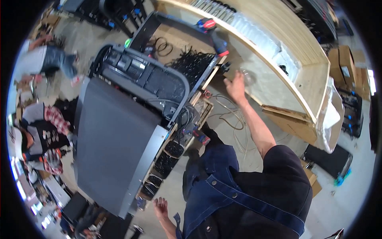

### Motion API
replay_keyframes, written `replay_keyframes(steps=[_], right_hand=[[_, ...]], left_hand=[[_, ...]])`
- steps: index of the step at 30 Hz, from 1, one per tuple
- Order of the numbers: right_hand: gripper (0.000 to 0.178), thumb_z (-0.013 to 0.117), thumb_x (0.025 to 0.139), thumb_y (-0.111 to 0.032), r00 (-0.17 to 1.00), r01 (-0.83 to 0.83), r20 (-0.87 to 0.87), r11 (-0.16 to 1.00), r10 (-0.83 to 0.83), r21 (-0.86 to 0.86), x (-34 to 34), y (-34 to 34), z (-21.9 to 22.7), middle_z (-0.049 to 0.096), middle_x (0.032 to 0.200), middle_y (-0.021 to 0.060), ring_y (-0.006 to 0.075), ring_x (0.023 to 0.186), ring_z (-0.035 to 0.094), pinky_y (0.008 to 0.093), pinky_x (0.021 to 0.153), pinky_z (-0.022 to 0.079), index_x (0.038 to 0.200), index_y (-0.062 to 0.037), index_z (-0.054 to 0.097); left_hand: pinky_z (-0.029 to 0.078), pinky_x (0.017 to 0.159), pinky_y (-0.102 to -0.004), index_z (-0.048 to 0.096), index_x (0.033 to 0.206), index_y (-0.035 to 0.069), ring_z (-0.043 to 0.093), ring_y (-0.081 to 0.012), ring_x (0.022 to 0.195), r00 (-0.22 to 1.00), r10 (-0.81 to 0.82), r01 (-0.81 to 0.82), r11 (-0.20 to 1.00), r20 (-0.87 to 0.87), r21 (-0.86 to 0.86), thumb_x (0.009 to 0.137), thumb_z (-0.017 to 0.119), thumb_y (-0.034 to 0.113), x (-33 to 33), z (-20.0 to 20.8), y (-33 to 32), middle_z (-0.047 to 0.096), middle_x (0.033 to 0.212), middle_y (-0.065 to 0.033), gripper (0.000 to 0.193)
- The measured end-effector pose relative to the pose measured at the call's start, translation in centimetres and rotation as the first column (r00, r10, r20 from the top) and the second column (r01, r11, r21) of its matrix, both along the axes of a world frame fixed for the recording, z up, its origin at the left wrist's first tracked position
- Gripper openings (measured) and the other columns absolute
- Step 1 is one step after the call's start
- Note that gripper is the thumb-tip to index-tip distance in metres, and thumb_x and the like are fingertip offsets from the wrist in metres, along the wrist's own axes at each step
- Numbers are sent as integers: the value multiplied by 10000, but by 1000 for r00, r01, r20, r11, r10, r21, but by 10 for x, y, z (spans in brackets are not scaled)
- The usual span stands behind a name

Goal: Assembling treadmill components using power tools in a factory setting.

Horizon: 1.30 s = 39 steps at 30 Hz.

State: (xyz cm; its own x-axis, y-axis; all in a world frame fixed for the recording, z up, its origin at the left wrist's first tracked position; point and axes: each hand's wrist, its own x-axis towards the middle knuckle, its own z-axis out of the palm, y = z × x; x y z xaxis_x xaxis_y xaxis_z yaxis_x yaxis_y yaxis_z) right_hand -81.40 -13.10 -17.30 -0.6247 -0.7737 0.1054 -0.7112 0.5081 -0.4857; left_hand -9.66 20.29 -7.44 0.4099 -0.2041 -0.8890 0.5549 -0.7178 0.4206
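Clear, rounded thing (249,77), see-through, blurred, just beside right hand (235,87), near edge of pale wooden box (316,97); whether touched, cannot tell. Right grip wide, fingers spread. Left hand (161,208) loosely uncurled, near small black bins (165,163). Grey floor (258,159), cluttered workshop, cardboard boxes (342,65) at right. Counted: four small black bins, one long grey machine (115,143), at least two power tools (201,138), at least two co-workers (38,137).

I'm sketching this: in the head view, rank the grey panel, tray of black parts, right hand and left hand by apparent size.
Largest to smallest:
grey panel
tray
right hand
left hand
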Motion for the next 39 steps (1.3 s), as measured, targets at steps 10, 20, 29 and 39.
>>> replay_keyframes(steps=[10,20,29,39], right_hand=[[371,847,801,-154,445,301,850,941,-283,155,-104,-61,-190,724,1105,8,165,974,661,420,844,489,1150,-131,724],[453,806,882,-205,557,91,829,987,58,-130,-84,-6,48,677,1215,103,210,1139,636,397,1027,489,1253,-11,635],[708,734,909,-445,189,507,916,764,354,-400,42,141,277,660,1145,275,453,1119,632,567,1056,514,1246,135,507],[557,686,921,-151,-351,182,832,903,430,-389,299,173,278,629,1023,118,190,882,595,363,841,528,1375,73,455]], left_hand=[[559,761,-318,598,1297,56,694,-168,905,955,-295,277,929,37,245,977,648,388,-94,25,39,717,1082,-87,464],[535,608,-276,715,1036,41,676,-135,696,851,-223,189,975,476,118,942,605,187,8,-101,21,720,849,-45,206],[571,834,-486,774,1013,119,721,-362,979,584,-586,306,800,562,516,855,746,363,60,-172,-50,754,1005,-168,292],[554,821,-494,745,962,110,714,-351,941,667,-427,141,877,611,459,822,781,345,54,-174,-52,750,979,-123,276]])
